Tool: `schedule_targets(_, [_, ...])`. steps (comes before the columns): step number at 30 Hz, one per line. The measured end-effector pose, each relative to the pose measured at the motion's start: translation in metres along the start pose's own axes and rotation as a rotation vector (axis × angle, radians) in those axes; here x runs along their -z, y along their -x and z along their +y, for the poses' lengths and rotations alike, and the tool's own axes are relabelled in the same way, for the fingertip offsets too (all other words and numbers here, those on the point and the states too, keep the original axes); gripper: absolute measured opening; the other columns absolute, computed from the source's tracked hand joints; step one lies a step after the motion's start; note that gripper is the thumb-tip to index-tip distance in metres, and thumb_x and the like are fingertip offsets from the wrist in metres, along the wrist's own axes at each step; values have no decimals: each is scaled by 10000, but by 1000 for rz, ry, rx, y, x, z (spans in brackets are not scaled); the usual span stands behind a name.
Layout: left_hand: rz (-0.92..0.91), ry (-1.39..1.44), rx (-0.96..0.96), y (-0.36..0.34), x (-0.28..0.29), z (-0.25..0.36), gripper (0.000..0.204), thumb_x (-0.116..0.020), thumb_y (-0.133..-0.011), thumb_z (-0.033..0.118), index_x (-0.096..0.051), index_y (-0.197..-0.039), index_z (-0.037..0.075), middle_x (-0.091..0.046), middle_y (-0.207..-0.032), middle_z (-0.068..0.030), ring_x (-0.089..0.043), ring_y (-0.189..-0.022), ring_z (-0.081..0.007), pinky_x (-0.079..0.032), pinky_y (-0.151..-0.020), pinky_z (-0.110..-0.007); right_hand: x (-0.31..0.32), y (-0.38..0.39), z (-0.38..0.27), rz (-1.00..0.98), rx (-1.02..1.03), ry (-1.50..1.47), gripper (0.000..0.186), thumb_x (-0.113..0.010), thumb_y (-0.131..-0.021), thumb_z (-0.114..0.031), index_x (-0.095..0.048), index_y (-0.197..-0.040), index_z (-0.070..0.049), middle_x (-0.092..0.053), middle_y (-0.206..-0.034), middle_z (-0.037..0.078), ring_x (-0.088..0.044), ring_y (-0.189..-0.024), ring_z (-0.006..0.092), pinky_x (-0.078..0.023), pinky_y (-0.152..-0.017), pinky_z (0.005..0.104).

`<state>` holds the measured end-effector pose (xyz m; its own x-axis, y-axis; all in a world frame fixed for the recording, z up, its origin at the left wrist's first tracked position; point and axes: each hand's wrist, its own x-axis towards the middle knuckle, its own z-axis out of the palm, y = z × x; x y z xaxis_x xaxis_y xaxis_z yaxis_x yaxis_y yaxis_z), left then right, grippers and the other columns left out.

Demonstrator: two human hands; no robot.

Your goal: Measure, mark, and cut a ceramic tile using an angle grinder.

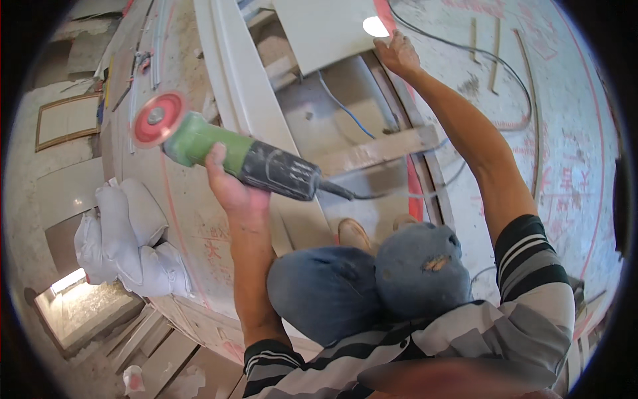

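My left hand (pixel 232 183) is wrapped round the body of an angle grinder (pixel 222 151), green in front and black behind. Its red disc (pixel 159 120) points to the far left, raised above the boards. From the grinder's tail a dark cord (pixel 339 191) runs off to the right. At the far side my right hand (pixel 400 56) grips the near right corner of a pale slab (pixel 332 30), fingers bent over the edge. Beside those fingers is a bright white rounded patch (pixel 376 26); I cannot tell whether it is a hole or a piece.
Below the slab is a frame with a wooden crosspiece (pixel 375 153) and a blue wire (pixel 349 110). A long white board (pixel 249 73) runs along its left. Several white sacks (pixel 123 233) lie at left. Loose black cable (pixel 492 53) curves over the marked sheeting at right.
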<state>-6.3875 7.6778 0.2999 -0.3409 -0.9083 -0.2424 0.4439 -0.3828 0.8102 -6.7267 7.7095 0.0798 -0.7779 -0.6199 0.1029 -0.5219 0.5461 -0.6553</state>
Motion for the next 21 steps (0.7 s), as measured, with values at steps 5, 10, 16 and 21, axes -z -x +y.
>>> schedule_targets(5, [55, 20, 68, -13, 5, -3, 387, -579, -795, 308, -487, -1041, 23, -578, -886, -147, -593, -774, -295, -521, -695, -469, -3, -52, -27, -125, -92, 91, 727, -530, -807, -565, -403, -1245, 1, -516, -1170, 254, -530, -1079, 399, -423, -903, 462])
schedule_targets(10, [70, 40, 117, -23, 11, -6, 387, -593, -786, 308, -494, -1021, 18, -569, -887, -143, -578, -812, -287, -512, -717, -469, 0, -77, -18, -245, 106, 357, 579, -397, -875, -532, -569, -1079, -18, -590, -1102, 208, -583, -989, 371, -453, -848, 484])
schedule_targets(16, [106, 23, 105, -37, 6, 13, 384, -599, -786, 250, -460, -1079, 44, -565, -919, -141, -580, -831, -278, -521, -732, -423, -19, -93, 2, -195, -85, 257, 390, -383, -903, -441, -582, -1112, -179, -608, -1023, 188, -605, -935, 370, -484, -805, 458])
schedule_targets(21, [213, -36, 119, -36, 7, 47, 360, -590, -790, 294, -514, -1009, 18, -573, -942, -148, -592, -845, -284, -529, -694, -436, -25, -128, -2, -216, 51, 343, 367, -403, -903, -346, -561, -1130, -104, -623, -987, 190, -619, -893, 364, -506, -741, 457])
